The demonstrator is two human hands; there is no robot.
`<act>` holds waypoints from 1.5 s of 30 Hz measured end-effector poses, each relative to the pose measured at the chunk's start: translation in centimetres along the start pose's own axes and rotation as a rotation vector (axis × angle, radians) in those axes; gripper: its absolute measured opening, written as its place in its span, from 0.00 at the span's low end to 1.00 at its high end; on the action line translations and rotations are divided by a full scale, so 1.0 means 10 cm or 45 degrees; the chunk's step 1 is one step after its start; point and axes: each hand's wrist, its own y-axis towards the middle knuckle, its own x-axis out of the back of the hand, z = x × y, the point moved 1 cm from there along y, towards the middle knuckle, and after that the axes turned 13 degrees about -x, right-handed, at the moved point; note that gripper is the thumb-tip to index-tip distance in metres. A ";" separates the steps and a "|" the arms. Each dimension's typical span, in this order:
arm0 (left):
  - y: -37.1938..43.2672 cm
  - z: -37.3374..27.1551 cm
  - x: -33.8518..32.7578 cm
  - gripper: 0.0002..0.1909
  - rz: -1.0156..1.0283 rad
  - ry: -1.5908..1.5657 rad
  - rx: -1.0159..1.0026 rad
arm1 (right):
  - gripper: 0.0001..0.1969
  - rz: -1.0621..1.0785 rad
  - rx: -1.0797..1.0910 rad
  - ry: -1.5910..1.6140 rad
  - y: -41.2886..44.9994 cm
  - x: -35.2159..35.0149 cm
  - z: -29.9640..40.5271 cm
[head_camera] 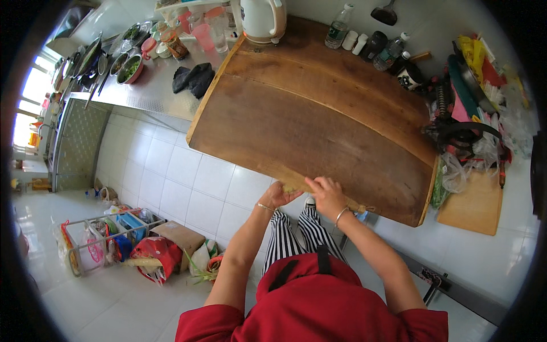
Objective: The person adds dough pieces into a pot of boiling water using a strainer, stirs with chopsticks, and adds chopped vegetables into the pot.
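Note:
A large dark-brown wooden board, made of several planks, lies before me on the counter. My left hand is cupped palm up just beneath its front edge. Some pale yellowish bits show beside those fingers; whether they rest in the palm is unclear. My right hand is laid over the same edge with its fingertips on the wood, close to the left. A paler, rough strip runs along the edge past the right hand. What lies beneath the right palm is hidden.
A white electric kettle stands on the board's back left corner. Bottles and jars line the wall. At right are a black hand-cranked machine and a cutting board. Dark cloths lie on the steel counter; a rack is on the floor.

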 end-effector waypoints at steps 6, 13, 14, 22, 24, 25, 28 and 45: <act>0.05 0.05 0.21 0.20 0.023 -0.120 0.027 | 0.26 -0.115 -0.122 0.038 -0.16 0.08 -0.01; 0.04 0.09 0.17 0.20 0.275 -0.160 -0.041 | 0.24 -0.053 -0.150 0.189 -0.41 0.00 0.17; 0.04 0.08 0.18 0.21 0.115 -0.040 0.014 | 0.24 -0.062 -0.164 0.182 -0.43 -0.03 0.11; -0.02 0.34 0.11 0.15 0.102 -0.080 0.175 | 0.24 -0.230 -0.325 0.336 -0.74 -0.05 -0.11; -0.02 0.40 -0.06 0.15 -0.023 -0.061 0.261 | 0.21 -0.427 -0.589 0.402 -0.80 0.03 -0.36; 0.00 0.42 -0.11 0.15 -0.016 -0.055 0.272 | 0.21 -0.437 -0.599 0.398 -0.85 -0.01 -0.44; 0.05 0.49 -0.14 0.15 0.032 0.020 0.299 | 0.22 -0.227 -0.635 0.325 -1.01 -0.13 -0.42; -0.04 0.21 0.35 0.19 0.130 0.088 0.065 | 0.25 0.169 -0.381 0.424 -0.78 -0.18 0.04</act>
